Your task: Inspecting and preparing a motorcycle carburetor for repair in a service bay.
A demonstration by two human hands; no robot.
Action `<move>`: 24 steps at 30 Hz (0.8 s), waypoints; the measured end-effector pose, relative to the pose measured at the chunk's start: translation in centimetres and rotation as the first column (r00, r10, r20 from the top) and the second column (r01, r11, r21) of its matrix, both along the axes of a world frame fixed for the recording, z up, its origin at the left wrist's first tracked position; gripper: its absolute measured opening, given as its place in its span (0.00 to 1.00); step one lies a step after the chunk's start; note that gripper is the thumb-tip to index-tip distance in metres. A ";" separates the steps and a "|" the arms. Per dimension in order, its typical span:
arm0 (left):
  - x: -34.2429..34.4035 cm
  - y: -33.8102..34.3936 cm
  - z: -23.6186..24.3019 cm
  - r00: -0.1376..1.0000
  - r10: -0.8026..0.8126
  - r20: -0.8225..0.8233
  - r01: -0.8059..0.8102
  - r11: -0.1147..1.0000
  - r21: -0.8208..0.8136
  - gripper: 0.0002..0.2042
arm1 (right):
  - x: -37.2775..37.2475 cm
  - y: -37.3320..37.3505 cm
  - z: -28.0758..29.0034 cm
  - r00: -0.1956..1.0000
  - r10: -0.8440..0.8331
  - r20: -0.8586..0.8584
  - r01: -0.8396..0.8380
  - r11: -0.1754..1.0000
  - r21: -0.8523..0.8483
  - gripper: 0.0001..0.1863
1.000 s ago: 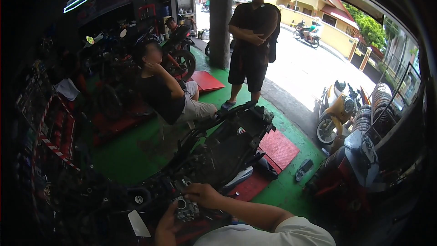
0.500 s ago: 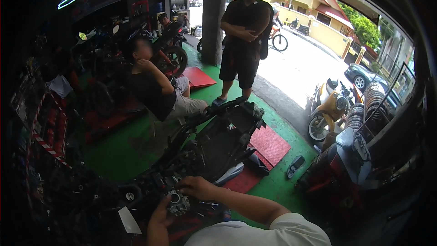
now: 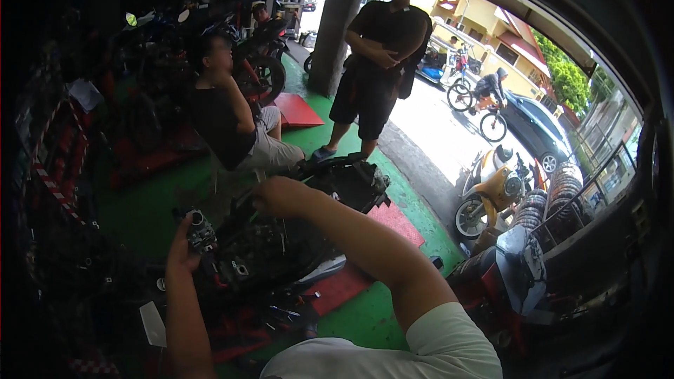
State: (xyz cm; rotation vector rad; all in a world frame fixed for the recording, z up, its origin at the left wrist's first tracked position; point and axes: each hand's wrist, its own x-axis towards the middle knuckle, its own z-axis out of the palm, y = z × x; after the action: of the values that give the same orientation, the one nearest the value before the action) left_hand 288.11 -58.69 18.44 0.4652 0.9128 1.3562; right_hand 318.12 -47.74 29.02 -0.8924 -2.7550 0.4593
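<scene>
A metal carburetor (image 3: 201,233) is held up in my left hand (image 3: 182,253), to the left of a stripped motorcycle (image 3: 295,238). The thumb and fingers are wrapped around its near side. My right hand (image 3: 277,196) is raised over the motorcycle's bare frame, apart from the carburetor. Its fingers are curled together, and whatever they may hold is too dark and small to make out. Under my arms lie the motorcycle's exposed inner parts, with several small tools (image 3: 288,311) on the near side.
A seated person (image 3: 225,116) is just beyond the motorcycle, and another stands (image 3: 385,56) by the pillar (image 3: 342,28). A red ramp (image 3: 393,228) lies on the green floor (image 3: 372,316). At right are a scooter (image 3: 519,253) and stacked tires (image 3: 530,210). Cyclists pass outside.
My right hand has left the carburetor and moved up and away over the frame. My left hand has carried the carburetor to the left and farther out. My view has shifted.
</scene>
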 end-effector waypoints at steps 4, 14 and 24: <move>1.4 -0.1 0.4 0.997 -0.079 -0.008 0.079 0.997 0.000 0.21 | 2.9 -1.8 -0.9 0.941 0.322 0.099 -0.287 0.921 -0.264 0.18; 7.4 -4.2 -1.5 0.925 -0.357 0.133 0.374 0.916 -0.146 0.26 | 0.8 -5.8 -7.8 0.851 -0.105 -0.515 -0.085 0.940 -0.331 0.17; 8.8 -6.8 -1.6 0.902 -0.348 0.257 0.390 0.911 -0.132 0.24 | -0.7 -11.8 -12.2 0.733 -0.299 -0.611 0.083 0.931 -0.356 0.15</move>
State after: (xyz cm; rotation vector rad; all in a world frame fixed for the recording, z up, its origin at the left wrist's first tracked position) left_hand 296.90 -65.47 16.83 0.3148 0.7053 0.9447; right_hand 317.45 -59.52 16.84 -0.8544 -1.9443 0.9704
